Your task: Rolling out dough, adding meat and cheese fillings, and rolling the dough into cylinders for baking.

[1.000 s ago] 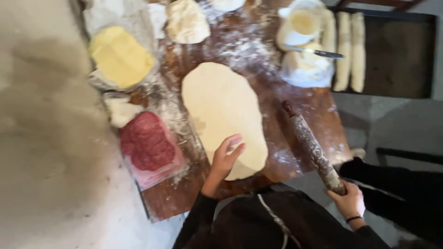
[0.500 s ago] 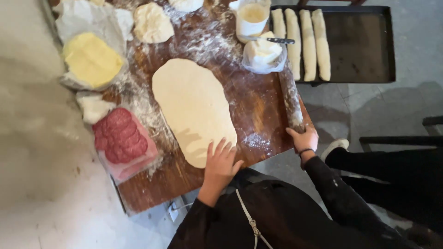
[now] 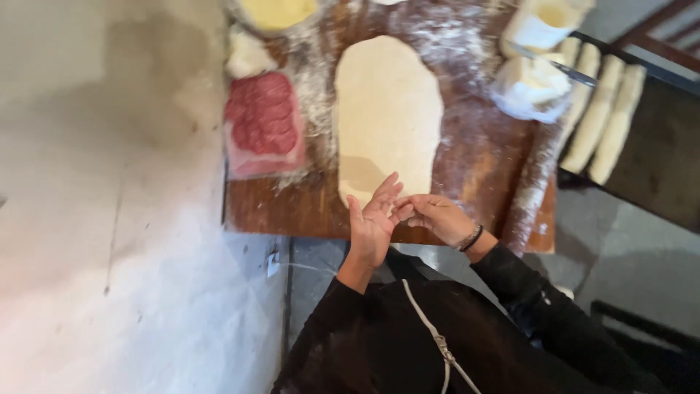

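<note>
A long oval sheet of pale dough lies flat on a floured wooden board. Both hands meet just over the dough's near end. My left hand is spread with its fingers apart, and its fingertips touch those of my right hand, which is loosely curled and wears a dark wristband. Neither hand holds anything. A floured wooden rolling pin lies on the board's right side, a little beyond my right hand.
A pack of sliced red sausage, a white lump and yellow cheese sit left of the dough. A flour bag with a knife, a white tub and a dark tray of dough rolls are at right.
My right hand has let go of the rolling pin, which now lies on the board. My left hand has lifted off the dough, and both hands have come together.
</note>
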